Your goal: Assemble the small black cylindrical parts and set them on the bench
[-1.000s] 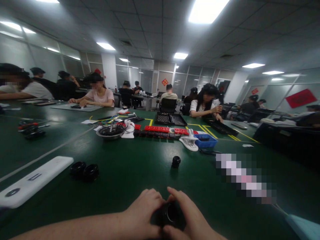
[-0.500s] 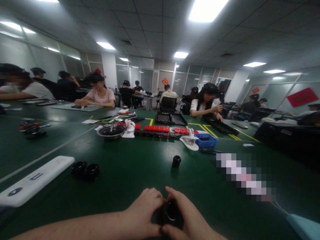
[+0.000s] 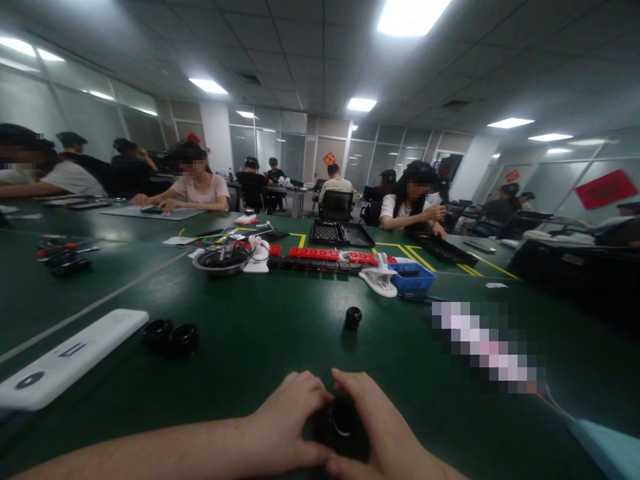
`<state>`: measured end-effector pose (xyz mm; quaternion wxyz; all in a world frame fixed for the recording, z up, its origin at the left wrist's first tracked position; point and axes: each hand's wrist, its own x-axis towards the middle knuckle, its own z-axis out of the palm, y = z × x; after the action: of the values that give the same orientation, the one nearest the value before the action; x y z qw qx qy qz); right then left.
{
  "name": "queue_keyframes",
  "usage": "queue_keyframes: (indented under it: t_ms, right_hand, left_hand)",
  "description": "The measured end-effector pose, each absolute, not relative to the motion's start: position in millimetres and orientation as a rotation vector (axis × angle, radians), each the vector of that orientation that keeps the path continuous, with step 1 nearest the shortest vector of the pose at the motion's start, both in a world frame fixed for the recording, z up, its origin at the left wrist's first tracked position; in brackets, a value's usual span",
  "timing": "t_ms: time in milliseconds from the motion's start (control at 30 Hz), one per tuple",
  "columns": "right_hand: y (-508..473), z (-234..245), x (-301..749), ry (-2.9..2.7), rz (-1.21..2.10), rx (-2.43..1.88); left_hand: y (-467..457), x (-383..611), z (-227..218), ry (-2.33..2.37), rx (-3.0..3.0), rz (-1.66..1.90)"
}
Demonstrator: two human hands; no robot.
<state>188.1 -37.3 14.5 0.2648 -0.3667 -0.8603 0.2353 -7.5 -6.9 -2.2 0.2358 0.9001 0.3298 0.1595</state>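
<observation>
Low in the middle of the head view, my left hand (image 3: 293,420) and my right hand (image 3: 380,423) curl around a round black part (image 3: 344,421) with a shiny rim, one on each side. The fingertips and thumbs of both hands come close together around it; its lower portion is dark and partly hidden. Farther up on the green table (image 3: 280,333) stands a smaller black spool-shaped piece (image 3: 353,317). To the left, two glossy black ring-shaped parts (image 3: 170,339) sit side by side.
A long white device (image 3: 75,360) lies at left. Across the table are a metal bowl (image 3: 221,262) of dark items, red strips (image 3: 315,253), a white clamp (image 3: 380,277) and a blue bin (image 3: 413,275). A pixelated strip (image 3: 485,347) lies right. Co-workers sit beyond.
My hands keep their hold around the round black part, with only a slight shift. The view has tilted a little, so the table items appear slightly higher.
</observation>
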Motion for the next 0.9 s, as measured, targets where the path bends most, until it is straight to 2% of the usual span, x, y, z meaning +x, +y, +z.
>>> queue_keyframes:
  t_ms: [100,333,700,900]
  right_hand:
    - [-37.0,11.2,187.2,-2.281,0.649,-1.060]
    - [-38.0,13.0,188.9,-2.295,0.599,-0.809]
    - [-42.0,21.2,182.7,-2.219,0.705,-1.173]
    - [-46.7,28.1,184.0,-2.213,0.692,-0.953]
  left_hand:
    - [-7.6,-5.9,1.5,0.915,2.476,0.419]
    - [-10.5,-5.6,4.9,0.910,2.449,0.401]
    - [-8.7,-5.4,2.3,0.926,2.481,0.409]
    - [-8.6,-4.7,4.2,0.938,2.493,0.380]
